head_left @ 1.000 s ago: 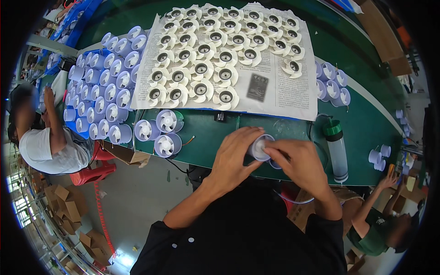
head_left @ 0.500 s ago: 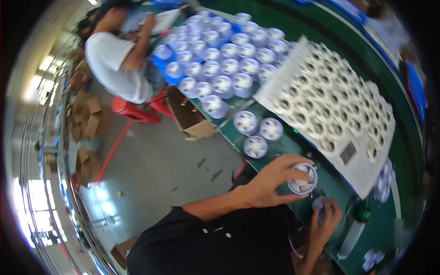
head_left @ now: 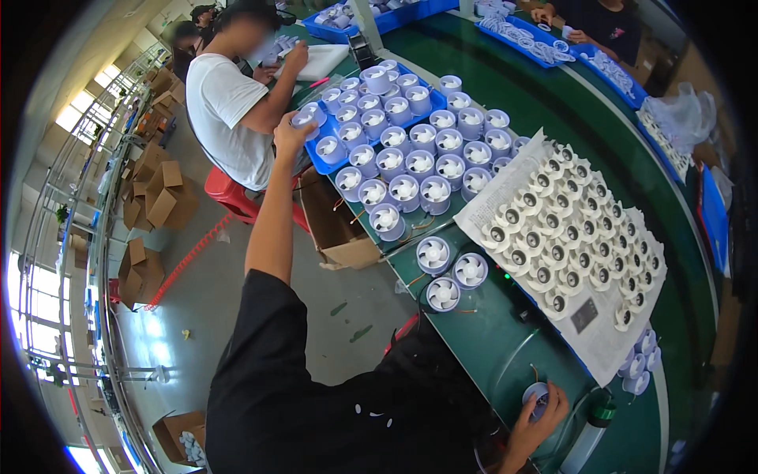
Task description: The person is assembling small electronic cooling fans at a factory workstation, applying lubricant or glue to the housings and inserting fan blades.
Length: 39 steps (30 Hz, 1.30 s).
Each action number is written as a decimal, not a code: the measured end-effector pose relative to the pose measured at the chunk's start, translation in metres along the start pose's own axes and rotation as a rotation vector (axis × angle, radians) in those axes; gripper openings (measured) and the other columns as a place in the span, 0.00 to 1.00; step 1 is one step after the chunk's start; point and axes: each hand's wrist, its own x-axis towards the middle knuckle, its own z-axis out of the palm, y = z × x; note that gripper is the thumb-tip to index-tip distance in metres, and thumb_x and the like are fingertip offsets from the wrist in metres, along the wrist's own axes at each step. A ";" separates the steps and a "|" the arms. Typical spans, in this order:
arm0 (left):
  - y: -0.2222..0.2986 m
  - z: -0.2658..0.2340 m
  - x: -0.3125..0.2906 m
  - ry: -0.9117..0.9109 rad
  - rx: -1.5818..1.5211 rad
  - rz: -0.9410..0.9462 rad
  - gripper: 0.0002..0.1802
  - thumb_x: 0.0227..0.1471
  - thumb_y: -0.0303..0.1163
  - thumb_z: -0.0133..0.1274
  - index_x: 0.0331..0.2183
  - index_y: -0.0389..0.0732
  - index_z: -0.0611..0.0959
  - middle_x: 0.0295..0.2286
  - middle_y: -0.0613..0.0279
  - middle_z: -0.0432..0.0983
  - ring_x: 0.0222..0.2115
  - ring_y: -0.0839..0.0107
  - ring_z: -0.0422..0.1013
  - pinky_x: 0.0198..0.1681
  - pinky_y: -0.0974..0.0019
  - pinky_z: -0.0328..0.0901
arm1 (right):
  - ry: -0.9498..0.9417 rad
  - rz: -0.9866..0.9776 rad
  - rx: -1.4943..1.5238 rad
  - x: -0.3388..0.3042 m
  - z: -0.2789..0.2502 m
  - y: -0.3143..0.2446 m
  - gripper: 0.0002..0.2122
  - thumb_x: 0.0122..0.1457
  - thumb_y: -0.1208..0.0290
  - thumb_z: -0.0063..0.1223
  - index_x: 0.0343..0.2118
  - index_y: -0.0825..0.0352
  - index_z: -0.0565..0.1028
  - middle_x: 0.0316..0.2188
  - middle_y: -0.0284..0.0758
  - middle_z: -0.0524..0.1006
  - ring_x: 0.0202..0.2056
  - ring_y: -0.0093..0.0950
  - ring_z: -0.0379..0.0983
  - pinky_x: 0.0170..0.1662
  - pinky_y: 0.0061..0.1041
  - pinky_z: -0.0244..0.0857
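Observation:
My left hand (head_left: 289, 136) is stretched far out to the left edge of a blue tray (head_left: 325, 167). Its fingers grip a small round fan (head_left: 309, 116) in a pale lavender housing. Many similar fans with white blades stand face up in the tray and beside it on the green bench. Down at the near right, my right hand (head_left: 543, 419) has its fingers around a round lavender housing (head_left: 536, 393) with a thin wire coming out. What is inside that housing is hard to make out. Three fans (head_left: 443, 294) stand together between my hands.
A white sheet (head_left: 489, 209) carries rows of white fan impellers. Next to my right hand lies a green-capped clear bottle (head_left: 600, 415). A person in a white shirt (head_left: 229, 103) sits on a red stool at the left. Cardboard boxes (head_left: 347, 249) stand on the floor.
My left hand has carried a fan from beside my right hand out to the far left tray. My right hand has moved slightly down, still holding the housing.

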 end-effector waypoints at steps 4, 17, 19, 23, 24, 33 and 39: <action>0.010 0.041 -0.005 -0.094 0.032 0.030 0.39 0.34 0.39 0.69 0.51 0.41 0.74 0.40 0.45 0.76 0.42 0.52 0.73 0.47 0.57 0.66 | 0.024 0.042 0.035 -0.002 0.004 0.001 0.18 0.56 0.74 0.49 0.50 0.71 0.69 0.46 0.46 0.67 0.48 0.44 0.65 0.54 0.37 0.57; 0.145 -0.014 -0.162 0.058 -0.470 0.410 0.09 0.60 0.26 0.45 0.37 0.32 0.78 0.35 0.57 0.77 0.37 0.71 0.73 0.44 0.69 0.66 | 0.306 0.039 0.060 -0.011 -0.007 0.019 0.29 0.51 0.57 0.58 0.52 0.72 0.67 0.49 0.48 0.65 0.51 0.45 0.61 0.56 0.42 0.53; 0.187 -0.027 -0.243 -0.075 -0.478 0.480 0.07 0.58 0.24 0.46 0.31 0.32 0.78 0.29 0.60 0.75 0.32 0.73 0.70 0.37 0.72 0.64 | 0.463 -0.046 0.035 0.009 -0.030 0.024 0.20 0.53 0.66 0.56 0.47 0.71 0.71 0.44 0.46 0.68 0.47 0.42 0.64 0.53 0.39 0.57; 0.240 -0.028 -0.383 -0.547 -0.731 0.456 0.08 0.53 0.18 0.45 0.29 0.35 0.79 0.25 0.58 0.77 0.29 0.68 0.73 0.35 0.66 0.67 | 0.382 -0.316 -0.026 0.092 -0.053 0.005 0.16 0.46 0.85 0.58 0.41 0.68 0.76 0.35 0.41 0.72 0.36 0.37 0.69 0.39 0.30 0.65; 0.247 -0.023 -0.410 -0.772 -0.764 0.391 0.06 0.52 0.19 0.48 0.32 0.35 0.79 0.27 0.57 0.78 0.31 0.66 0.74 0.39 0.65 0.67 | 0.345 -0.388 -0.074 0.110 -0.059 -0.004 0.16 0.45 0.83 0.60 0.39 0.66 0.76 0.33 0.38 0.72 0.33 0.36 0.70 0.36 0.31 0.65; 0.308 0.007 -0.507 -1.419 -0.665 0.646 0.48 0.42 0.34 0.65 0.59 0.32 0.57 0.55 0.44 0.59 0.57 0.48 0.56 0.59 0.53 0.54 | 0.144 -0.573 -0.618 0.172 -0.053 0.012 0.10 0.42 0.78 0.52 0.31 0.72 0.75 0.29 0.36 0.68 0.34 0.31 0.67 0.35 0.28 0.64; 0.304 0.024 -0.518 -1.376 -0.593 0.867 0.36 0.41 0.28 0.63 0.53 0.35 0.68 0.52 0.49 0.65 0.57 0.51 0.57 0.60 0.54 0.52 | 0.084 -0.764 -0.687 0.167 -0.057 0.015 0.11 0.43 0.77 0.51 0.32 0.71 0.74 0.27 0.35 0.68 0.32 0.29 0.66 0.34 0.26 0.62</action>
